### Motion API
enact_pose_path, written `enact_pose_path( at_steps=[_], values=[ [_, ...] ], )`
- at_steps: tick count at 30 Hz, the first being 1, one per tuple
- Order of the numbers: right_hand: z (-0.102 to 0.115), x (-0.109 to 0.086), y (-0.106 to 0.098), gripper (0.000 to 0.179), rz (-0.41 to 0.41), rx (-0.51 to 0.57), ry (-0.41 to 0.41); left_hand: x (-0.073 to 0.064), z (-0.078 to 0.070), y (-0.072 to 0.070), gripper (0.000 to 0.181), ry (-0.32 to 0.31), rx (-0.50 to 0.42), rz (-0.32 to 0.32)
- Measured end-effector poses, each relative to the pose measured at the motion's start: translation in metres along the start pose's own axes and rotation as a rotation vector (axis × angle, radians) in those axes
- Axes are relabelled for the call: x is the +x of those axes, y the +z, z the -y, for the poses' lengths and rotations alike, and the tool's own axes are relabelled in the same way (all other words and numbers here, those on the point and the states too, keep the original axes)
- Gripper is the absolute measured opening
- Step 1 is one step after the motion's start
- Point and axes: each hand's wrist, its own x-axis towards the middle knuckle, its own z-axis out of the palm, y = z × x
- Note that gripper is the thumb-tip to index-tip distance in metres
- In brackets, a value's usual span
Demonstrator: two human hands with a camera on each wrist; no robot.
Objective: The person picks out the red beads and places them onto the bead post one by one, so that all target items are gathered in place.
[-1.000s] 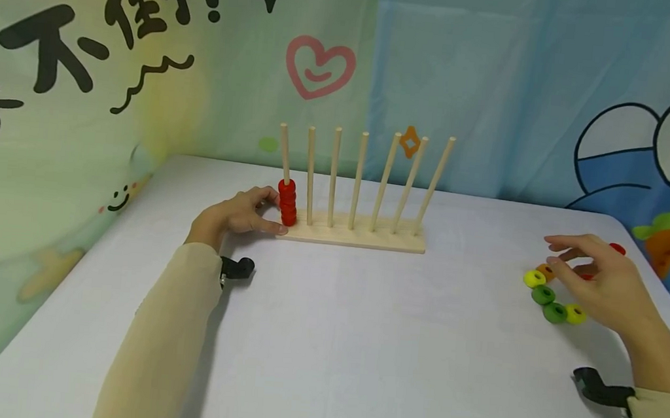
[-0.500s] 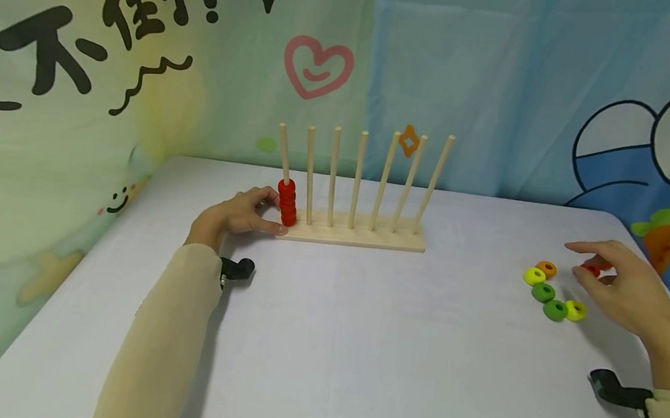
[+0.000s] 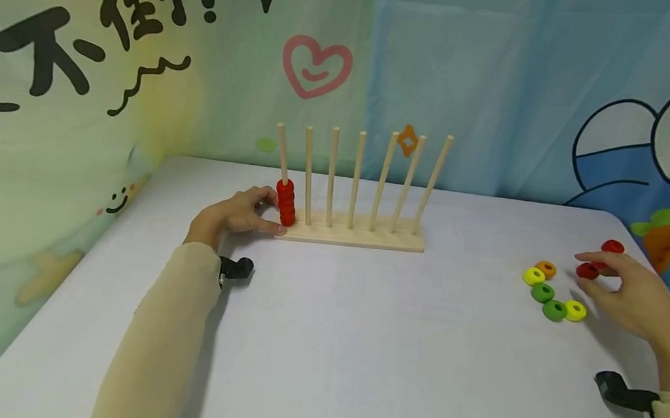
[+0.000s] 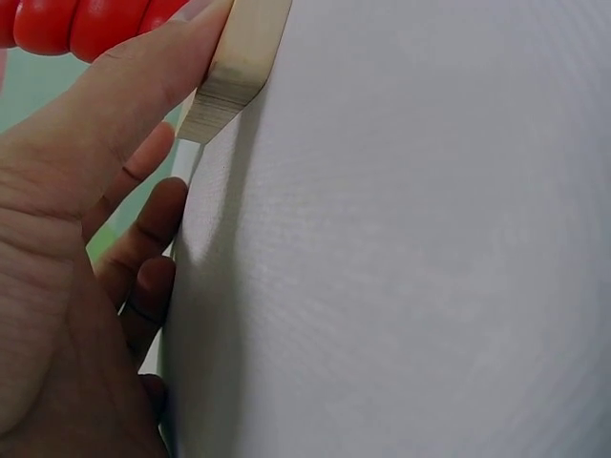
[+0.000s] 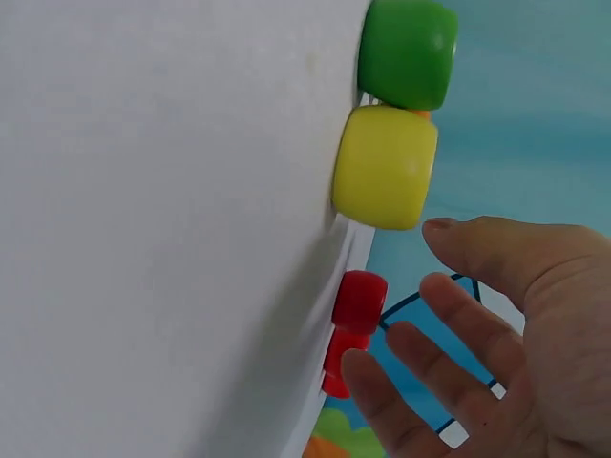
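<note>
A wooden peg rack with several upright pegs stands at the back of the table. Red beads are stacked on its leftmost peg. My left hand holds the rack's left end, thumb against the base and fingers reaching behind the stack. On the right, my right hand hovers with nearly straight fingers over loose red beads. In the right wrist view a gap shows between its thumb and fingers, with nothing held. One red bead lies just beyond the fingers.
Left of the right hand lie an orange bead, a yellow bead, green beads and another yellow bead. A printed cloth backdrop hangs behind the white table.
My right hand has moved right, away from the orange and yellow beads, and the red beads show more. My left hand stays at the rack.
</note>
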Motion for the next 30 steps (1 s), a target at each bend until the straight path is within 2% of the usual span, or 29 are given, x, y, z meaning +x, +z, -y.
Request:
enact_pose_path(
  at_steps=[5, 12, 16, 24, 30],
  values=[
    [-0.002, -0.001, -0.001, 0.042, 0.042, 0.009, 0.04, 0.0, 0.003, 0.0, 0.06, 0.0, -0.004, 0.005],
    [-0.007, -0.001, -0.002, 0.044, 0.067, 0.001, 0.049, 0.001, 0.002, 0.0, 0.061, 0.017, -0.011, -0.011],
    [-0.009, -0.002, 0.0, 0.048, 0.085, -0.024, 0.064, 0.001, 0.001, 0.001, 0.061, 0.02, -0.008, 0.001],
    [-0.01, -0.001, 0.004, 0.033, 0.076, -0.091, 0.056, 0.003, 0.001, 0.002, 0.062, 0.024, 0.012, -0.005],
    [-0.006, 0.003, 0.001, 0.048, 0.085, -0.1, 0.062, 0.002, 0.002, 0.001, 0.062, 0.012, 0.014, -0.012]
  ],
)
